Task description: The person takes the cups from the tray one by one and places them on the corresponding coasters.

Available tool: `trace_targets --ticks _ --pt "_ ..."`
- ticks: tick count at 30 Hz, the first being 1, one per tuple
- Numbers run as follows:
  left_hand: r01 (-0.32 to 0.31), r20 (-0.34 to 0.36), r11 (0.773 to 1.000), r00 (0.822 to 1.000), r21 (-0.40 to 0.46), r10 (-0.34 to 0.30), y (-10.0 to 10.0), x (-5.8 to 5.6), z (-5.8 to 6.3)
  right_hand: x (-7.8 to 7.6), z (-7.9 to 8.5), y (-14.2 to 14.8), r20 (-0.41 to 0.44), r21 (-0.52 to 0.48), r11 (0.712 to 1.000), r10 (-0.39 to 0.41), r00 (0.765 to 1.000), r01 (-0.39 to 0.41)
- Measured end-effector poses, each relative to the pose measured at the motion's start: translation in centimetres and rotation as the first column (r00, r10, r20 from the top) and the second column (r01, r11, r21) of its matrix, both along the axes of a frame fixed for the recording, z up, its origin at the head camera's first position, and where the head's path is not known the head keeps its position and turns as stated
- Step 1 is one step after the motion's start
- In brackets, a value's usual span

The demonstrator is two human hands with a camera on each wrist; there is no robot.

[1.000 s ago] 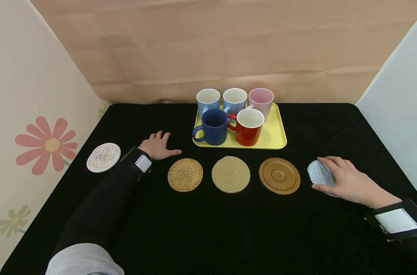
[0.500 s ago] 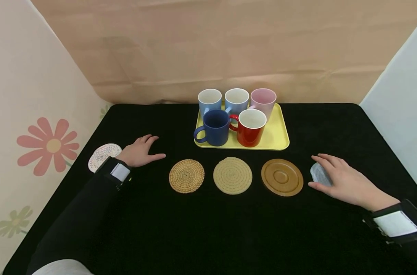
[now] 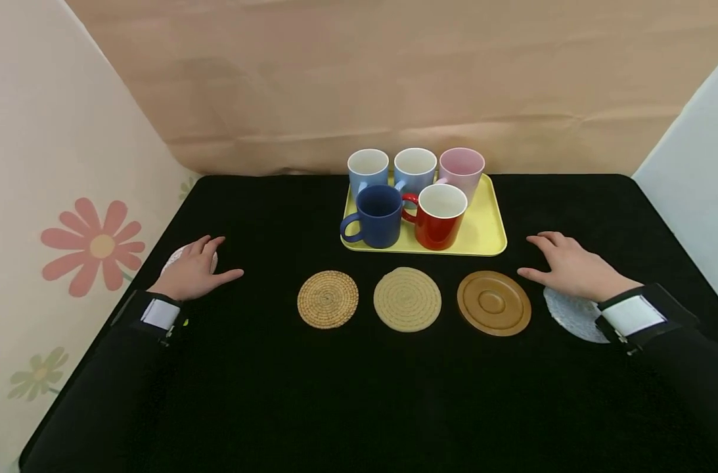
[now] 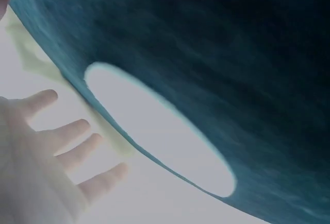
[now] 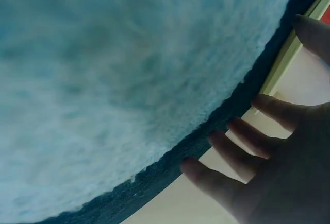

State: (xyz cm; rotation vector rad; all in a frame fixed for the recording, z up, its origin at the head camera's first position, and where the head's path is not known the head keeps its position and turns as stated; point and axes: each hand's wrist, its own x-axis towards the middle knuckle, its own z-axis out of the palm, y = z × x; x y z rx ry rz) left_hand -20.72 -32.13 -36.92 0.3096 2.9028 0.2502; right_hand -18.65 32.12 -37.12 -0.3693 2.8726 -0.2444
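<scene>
My left hand point(image 3: 193, 270) is in front of a round white speckled coaster point(image 4: 160, 128) at the table's left edge, covering most of it in the head view. Its fingers are spread and hold nothing; the left wrist view shows them apart from the coaster. At the right, my right hand point(image 3: 573, 266) is over the far edge of a grey felt-like coaster point(image 3: 573, 316), whose near part shows under the wrist. Nothing lies between its extended fingers. Between the hands are a brown woven coaster point(image 3: 328, 299), a pale straw coaster point(image 3: 407, 299) and a wooden coaster point(image 3: 494, 303).
Behind the coasters, a yellow tray point(image 3: 484, 226) carries a navy mug point(image 3: 379, 220), a red mug point(image 3: 437, 226), a pink mug point(image 3: 466, 174) and two light blue mugs point(image 3: 367, 172). Brown paper point(image 3: 311, 79) rises at the back, with pale walls on both sides.
The left hand has moved left, from beside the brown woven coaster to the white coaster. The right hand has lifted off the grey coaster and shifted forward, uncovering its near part.
</scene>
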Motion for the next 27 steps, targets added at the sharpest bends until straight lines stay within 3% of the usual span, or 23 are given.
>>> trace_targets --ticks 6,12,19,27 --pt "-0.077 0.059 0.997 0.995 -0.023 0.078 -1.8 -0.1 -0.6 -1.0 0.0 0.6 0.066 -0.002 0.999 -0.032 0.997 0.032" --pt "-0.133 0.121 0.991 0.984 -0.01 0.133 -3.2 -0.8 -0.7 -1.0 0.1 0.7 0.07 0.008 0.999 -0.04 0.997 0.04" --pt "-0.172 0.138 0.985 0.976 0.008 0.17 -4.1 -1.8 -0.6 -1.2 -0.1 0.4 0.072 0.004 0.999 -0.05 0.996 0.05" --pt "-0.236 0.156 0.972 0.96 0.009 0.232 -4.6 -1.9 -0.2 -1.4 -0.3 -0.1 0.088 0.001 0.998 -0.055 0.995 0.055"
